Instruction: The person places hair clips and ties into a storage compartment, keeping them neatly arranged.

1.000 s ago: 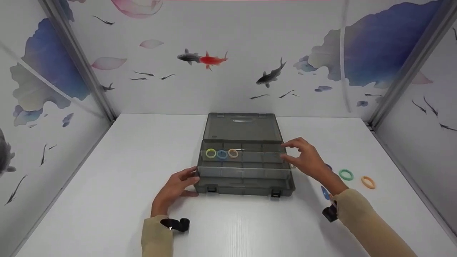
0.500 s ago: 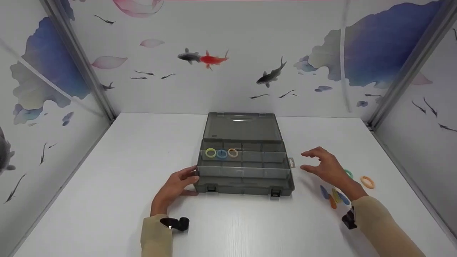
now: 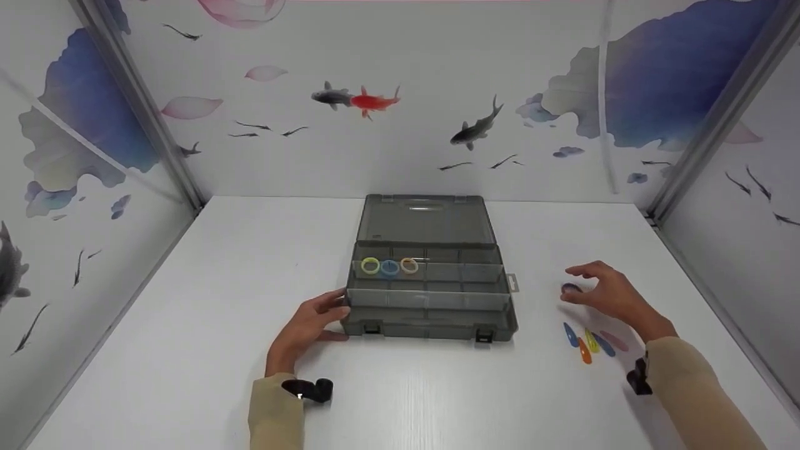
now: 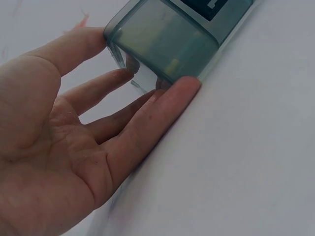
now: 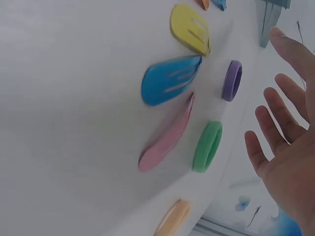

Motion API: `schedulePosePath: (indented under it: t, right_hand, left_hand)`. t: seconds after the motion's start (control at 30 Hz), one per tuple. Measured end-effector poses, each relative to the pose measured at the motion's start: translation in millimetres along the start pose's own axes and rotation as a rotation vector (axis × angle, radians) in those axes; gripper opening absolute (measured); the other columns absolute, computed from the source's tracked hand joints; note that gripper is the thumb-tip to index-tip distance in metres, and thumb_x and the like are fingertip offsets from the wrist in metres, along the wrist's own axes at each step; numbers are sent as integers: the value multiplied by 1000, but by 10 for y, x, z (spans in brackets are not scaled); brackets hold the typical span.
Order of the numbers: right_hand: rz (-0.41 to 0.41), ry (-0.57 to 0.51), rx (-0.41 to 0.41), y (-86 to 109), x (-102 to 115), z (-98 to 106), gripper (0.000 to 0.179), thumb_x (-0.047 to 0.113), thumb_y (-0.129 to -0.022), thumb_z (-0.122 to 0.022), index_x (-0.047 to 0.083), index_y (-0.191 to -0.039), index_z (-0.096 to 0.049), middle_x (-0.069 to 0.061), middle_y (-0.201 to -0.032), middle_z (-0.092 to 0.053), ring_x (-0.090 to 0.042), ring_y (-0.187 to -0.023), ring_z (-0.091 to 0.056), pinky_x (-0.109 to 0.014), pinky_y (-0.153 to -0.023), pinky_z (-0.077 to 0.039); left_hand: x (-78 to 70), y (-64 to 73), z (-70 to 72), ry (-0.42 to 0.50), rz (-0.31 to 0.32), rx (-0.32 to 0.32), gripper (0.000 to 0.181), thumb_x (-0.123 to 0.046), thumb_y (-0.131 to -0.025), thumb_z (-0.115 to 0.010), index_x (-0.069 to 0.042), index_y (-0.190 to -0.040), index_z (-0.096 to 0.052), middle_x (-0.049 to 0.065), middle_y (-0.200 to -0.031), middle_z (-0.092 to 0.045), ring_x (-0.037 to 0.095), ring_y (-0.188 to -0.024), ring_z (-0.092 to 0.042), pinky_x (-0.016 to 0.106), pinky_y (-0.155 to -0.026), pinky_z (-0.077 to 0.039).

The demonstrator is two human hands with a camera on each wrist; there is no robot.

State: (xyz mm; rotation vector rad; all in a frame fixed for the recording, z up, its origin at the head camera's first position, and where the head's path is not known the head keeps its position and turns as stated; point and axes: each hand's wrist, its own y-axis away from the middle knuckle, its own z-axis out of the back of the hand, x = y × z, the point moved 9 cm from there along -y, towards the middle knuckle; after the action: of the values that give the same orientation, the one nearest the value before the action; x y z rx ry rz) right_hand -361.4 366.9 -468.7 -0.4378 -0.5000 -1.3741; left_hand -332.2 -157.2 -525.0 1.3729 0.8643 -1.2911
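A grey see-through compartment box (image 3: 422, 330) stands with its lid (image 3: 426, 219) folded back. Its rear row holds a yellow hair tie (image 3: 362, 266), a blue hair tie (image 3: 382, 268) and a peach hair tie (image 3: 402, 266). My left hand (image 3: 309, 320) touches the box's left front corner, fingers extended along the side wall, thumb at the top edge. To the right of the box, my right hand (image 3: 615, 295) hovers with thumb and fingers spread near a purple hair tie (image 5: 228, 81), holding nothing. A green hair tie (image 5: 201, 147) and an orange one (image 5: 173, 220) lie close by, hidden in the head view.
Several snap hair clips lie in front of my right hand: blue (image 3: 570, 335), orange (image 3: 584, 352), yellow (image 3: 591, 341), another blue (image 3: 604, 345) and pink (image 3: 614, 340). A hang tab (image 3: 513, 283) sticks out from the box's right side. Printed walls (image 3: 400, 162) enclose the white table.
My right hand has moved away from the box's right edge, rightward to the purple hair tie, uncovering the hair clips. My left hand has stayed at the box corner.
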Motion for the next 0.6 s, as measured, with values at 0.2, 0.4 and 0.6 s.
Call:
schedulePosePath:
  t: [0.2,0.4,0.6]
  right_hand:
    - [-154,-32,97,-30,-242,-56,83,54,-86,-73,6,-148,-46,-32,-150,-38,-52,-132,-39,-70,-109,-39]
    - [-184,-11,202,-70,-343,-105,89,53,-85,-75,3,-150,-42,-37,-152,-29,-53,-132,-36,-74,-111,-32]
    - [-164,-17,204,-96,-391,-109,81,45,-85,-77,6,-148,-45,-35,-155,-24,-55,-135,-30,-74,-113,-31]
  left_hand:
    - [-6,-4,10,-5,-7,12,67,-25,-95,-69,-9,-153,-41,22,-156,-40,42,-140,-44,46,-88,-62]
    - [21,-26,-2,6,9,17,65,-22,-95,-69,-10,-153,-42,21,-157,-39,41,-142,-43,45,-88,-63]
    - [9,-19,-5,9,8,3,64,-22,-95,-69,-10,-152,-43,22,-157,-39,42,-141,-44,45,-88,-63]
